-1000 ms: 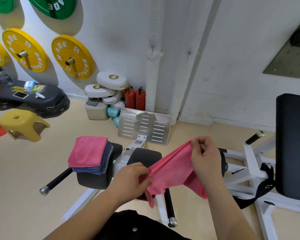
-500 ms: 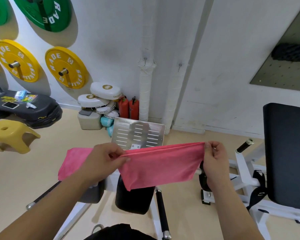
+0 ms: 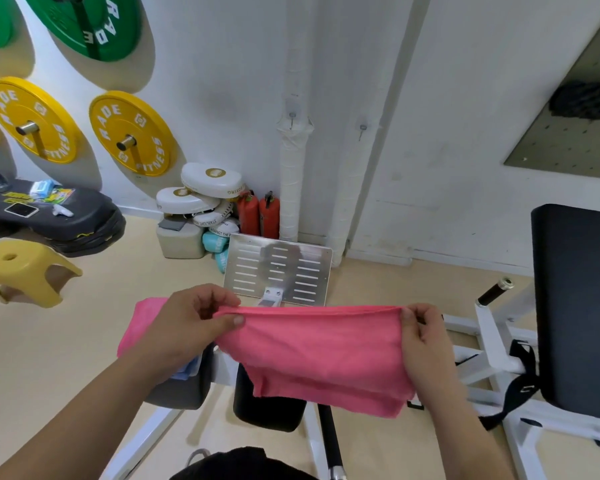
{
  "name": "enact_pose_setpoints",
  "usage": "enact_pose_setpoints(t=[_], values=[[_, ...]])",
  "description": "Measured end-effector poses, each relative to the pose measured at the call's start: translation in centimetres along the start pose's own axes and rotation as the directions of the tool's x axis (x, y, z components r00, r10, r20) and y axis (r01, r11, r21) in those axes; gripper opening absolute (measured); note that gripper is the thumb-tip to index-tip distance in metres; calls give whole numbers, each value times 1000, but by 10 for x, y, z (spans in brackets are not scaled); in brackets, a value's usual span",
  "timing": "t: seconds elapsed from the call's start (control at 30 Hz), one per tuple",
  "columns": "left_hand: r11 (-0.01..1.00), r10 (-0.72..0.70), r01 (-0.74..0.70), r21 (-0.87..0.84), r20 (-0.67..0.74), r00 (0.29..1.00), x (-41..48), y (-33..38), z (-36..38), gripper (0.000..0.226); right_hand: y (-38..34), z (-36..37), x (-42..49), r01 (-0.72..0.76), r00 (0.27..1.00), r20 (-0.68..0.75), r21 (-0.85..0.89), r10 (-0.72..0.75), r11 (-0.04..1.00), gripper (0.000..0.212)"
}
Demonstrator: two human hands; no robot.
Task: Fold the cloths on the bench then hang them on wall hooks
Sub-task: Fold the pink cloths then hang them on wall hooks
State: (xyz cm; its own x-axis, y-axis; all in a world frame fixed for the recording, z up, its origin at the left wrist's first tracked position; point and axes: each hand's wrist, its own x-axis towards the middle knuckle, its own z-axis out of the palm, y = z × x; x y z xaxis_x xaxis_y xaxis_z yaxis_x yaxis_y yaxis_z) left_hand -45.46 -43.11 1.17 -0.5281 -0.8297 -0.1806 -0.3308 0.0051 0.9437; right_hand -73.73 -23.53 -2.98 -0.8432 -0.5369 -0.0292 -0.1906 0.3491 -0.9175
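Your left hand and right hand each pinch a top corner of the pink cloth, taut between them, seemingly doubled, hanging above the bench pad. Behind your left knuckles sits a folded stack, mostly hidden. Beyond your fingertips the wall hooks are bare, so all the hanging looks undone.

Folded stack on bench pad: mostly behind left hand and forearm; only pink edge and blue corner show. Pink cloth covers second pad top. Wall hooks too small to resolve.
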Motion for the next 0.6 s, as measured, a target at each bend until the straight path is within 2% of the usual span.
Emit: enact_pose_setpoints(t=[0.07, 0.13, 0.27, 0.33, 0.43, 0.6], values=[[997, -76, 76, 8, 68, 995, 4, -11, -4, 35, 5, 6, 1, -61, 996, 68, -9, 61, 998, 12], [982, -165, 155, 112, 86, 983, 11, -22, -11, 39, 12, 12, 1, -139, 979, 149, -20, 141, 990, 12], [941, -321, 300, 157, 133, 937, 22, -39, -19, 20, 38, 23, 0, -259, 920, 273, -120, 282, 958, 17], [924, -333, 293, 246, 141, 932, 33, -45, -20, 11, 52, 36, 4, -299, 901, 285, -140, 328, 944, 24], [896, -273, 232, 379, 58, 960, 67, -60, -12, 5, 64, 64, 18, -343, 899, 223, -182, 378, 922, 34], [849, -226, 194, 492, 5, 974, 137, -97, -4, 15, 81, 112, 58, -360, 892, 201, -223, 404, 906, 19]])
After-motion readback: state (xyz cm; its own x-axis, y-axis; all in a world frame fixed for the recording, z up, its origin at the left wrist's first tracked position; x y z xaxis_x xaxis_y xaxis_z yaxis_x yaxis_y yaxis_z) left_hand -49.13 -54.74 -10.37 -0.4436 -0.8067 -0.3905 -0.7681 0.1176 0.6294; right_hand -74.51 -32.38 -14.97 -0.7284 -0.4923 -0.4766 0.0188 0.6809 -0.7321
